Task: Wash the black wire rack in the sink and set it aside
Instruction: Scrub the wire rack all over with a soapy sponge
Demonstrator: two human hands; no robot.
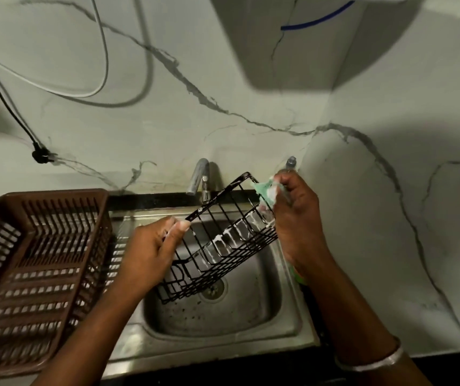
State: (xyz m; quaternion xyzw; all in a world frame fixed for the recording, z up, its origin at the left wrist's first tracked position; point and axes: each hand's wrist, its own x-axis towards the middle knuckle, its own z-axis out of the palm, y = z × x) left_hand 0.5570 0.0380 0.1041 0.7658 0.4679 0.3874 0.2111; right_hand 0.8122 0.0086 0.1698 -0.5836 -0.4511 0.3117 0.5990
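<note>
— Where's the black wire rack (224, 236)?

— Centre of the frame, held up over the steel sink (251, 316) and tilted, so its far end rises toward the upper right and its near end dips over the drain (213, 291). White suds cling to several of its wires.

— And the hands?

— The left hand (150, 252) grips the rack's left end, thumb curled over the top bar and fingers wrapped underneath. The right hand (298, 218) is at the rack's raised right end, clenched round a soapy green scrubber (265, 192) pressed against that corner.

— Is the water running?

— I can't tell. The grey tap (199, 176) stands just behind the rack, at the back edge of the sink, spout pointing left and down.

— What else is around?

— A brown slatted plastic dish basket (53, 195) fills the lower left, right beside the sink. A bottle cap (291, 162) pokes up behind the right hand. A silver bangle (371, 360) sits on the right wrist, lower right. Cables (103, 51) loop across the veined marble wall (362, 190) in the upper left — one ends at a black plug (40, 156).
</note>
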